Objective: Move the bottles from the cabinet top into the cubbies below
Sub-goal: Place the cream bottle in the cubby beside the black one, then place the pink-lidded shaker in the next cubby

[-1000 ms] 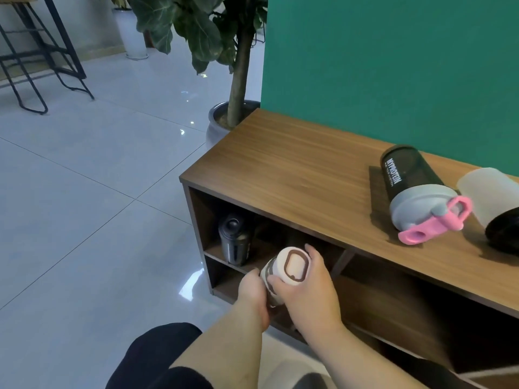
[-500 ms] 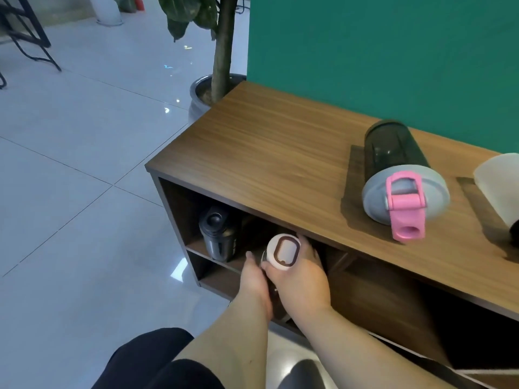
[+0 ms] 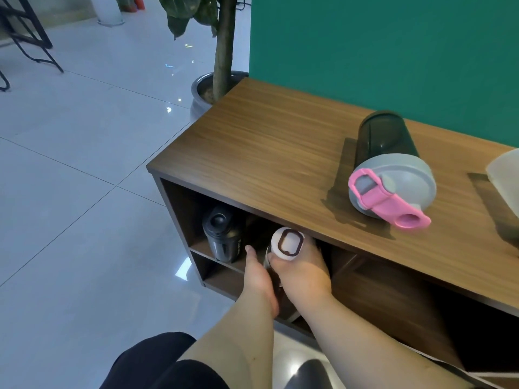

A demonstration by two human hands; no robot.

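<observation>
A bottle with a white lid [image 3: 287, 244] is upright at the mouth of the top left cubby, just under the edge of the wooden cabinet top [image 3: 269, 153]. My right hand [image 3: 304, 272] wraps around its right side and my left hand [image 3: 259, 279] presses its left side; the bottle's body is mostly hidden. A black bottle [image 3: 223, 235] stands in the same cubby to the left. On the cabinet top lies a dark shaker with a grey lid and pink cap [image 3: 389, 167]. A pale translucent bottle [image 3: 505, 178] shows at the right edge.
A potted plant [image 3: 217, 82] stands on the floor behind the cabinet's left end. The green wall [image 3: 379, 51] backs the cabinet. Glossy tiled floor [image 3: 84, 192] lies to the left, with black metal furniture legs [image 3: 31, 49] far back. My dark-clothed knees [image 3: 157, 360] are at the bottom.
Both hands have carried the white-lidded bottle forward from in front of the cabinet to the cubby mouth. The view has shifted closer and to the left.
</observation>
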